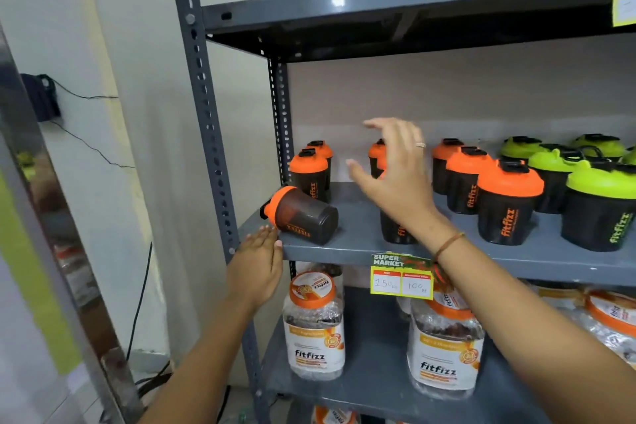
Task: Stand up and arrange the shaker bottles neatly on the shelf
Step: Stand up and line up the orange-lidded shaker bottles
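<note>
One toppled shaker bottle [300,214], three green-lidded ones [600,205] upright.

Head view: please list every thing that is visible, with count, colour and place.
fallen shaker bottle: one, orange lid, lying at middle shelf's left front.
upright orange shakers: about seven, middle shelf, one partly hidden.
green shakers: at least four, right side.
price tag: one, yellow, shelf edge.
jars: several, orange-white, lower and upper shelves.
left hand: open, below the fallen bottle.
right hand: open, fingers spread over shelf.
</note>
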Tool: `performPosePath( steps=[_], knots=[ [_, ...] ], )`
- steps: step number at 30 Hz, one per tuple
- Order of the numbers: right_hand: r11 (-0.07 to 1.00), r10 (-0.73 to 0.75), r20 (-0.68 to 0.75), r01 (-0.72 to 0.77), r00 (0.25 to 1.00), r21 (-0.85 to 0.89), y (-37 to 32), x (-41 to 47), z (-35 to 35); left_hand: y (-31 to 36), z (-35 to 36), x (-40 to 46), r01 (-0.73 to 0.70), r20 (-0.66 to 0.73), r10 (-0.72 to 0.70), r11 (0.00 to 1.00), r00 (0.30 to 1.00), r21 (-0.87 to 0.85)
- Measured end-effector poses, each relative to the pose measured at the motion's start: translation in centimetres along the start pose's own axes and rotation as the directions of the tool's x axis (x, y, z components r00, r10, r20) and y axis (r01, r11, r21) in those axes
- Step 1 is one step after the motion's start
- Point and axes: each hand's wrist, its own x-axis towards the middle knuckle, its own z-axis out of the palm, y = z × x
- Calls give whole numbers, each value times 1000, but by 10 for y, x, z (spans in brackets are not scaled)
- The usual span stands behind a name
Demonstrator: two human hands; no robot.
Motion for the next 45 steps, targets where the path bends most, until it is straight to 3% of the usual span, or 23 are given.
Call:
performPosePath(
  steps=[2, 4, 7, 9, 11, 16, 23, 26, 29, 32, 45],
  knots=[
    [999, -25, 191, 32, 981, -31, -12, 7, 22, -2, 1, 0, -22, -2, 22, 1000, 1000, 2],
    [998, 16, 427, 12, 904, -63, -20, 10, 47, -4, 2, 0, -49, -8, 49, 999, 999, 2],
    [975, 135, 743, 44, 655, -216, -25, 12, 80, -5, 3, 1, -59, -10, 59, 998, 998, 17],
    [947, 217, 833, 99, 509, -306, -23, 12, 97, -6, 3, 2, -61, -7, 61, 998, 998, 23],
    [926, 273, 846, 115, 458, -361, -19, 11, 109, -6, 2, 3, -66, 1, 66, 997, 998, 39],
    [912, 310, 803, 79, 508, -402, -9, 10, 121, -8, 2, 2, -81, 1, 81, 996, 997, 44],
    [941, 337, 758, -179, 559, -286, 3, 2, 122, -11, 4, 3, -87, 11, 87, 995, 996, 57],
    [922, 347, 715, -359, 607, -143, 6, -1, 119, -11, 5, 3, -84, 12, 83, 995, 996, 58],
    [835, 370, 626, -541, 687, 100, 5, -6, 119, -12, 6, 2, -75, 7, 75, 996, 997, 53],
    [748, 400, 560, -611, 725, 258, 3, -12, 122, -11, 6, 2, -70, -1, 70, 997, 998, 45],
    [607, 363, 664, -706, 654, 365, 9, -43, 138, -13, 10, 3, -86, -33, 88, 995, 996, 57]
  ],
)
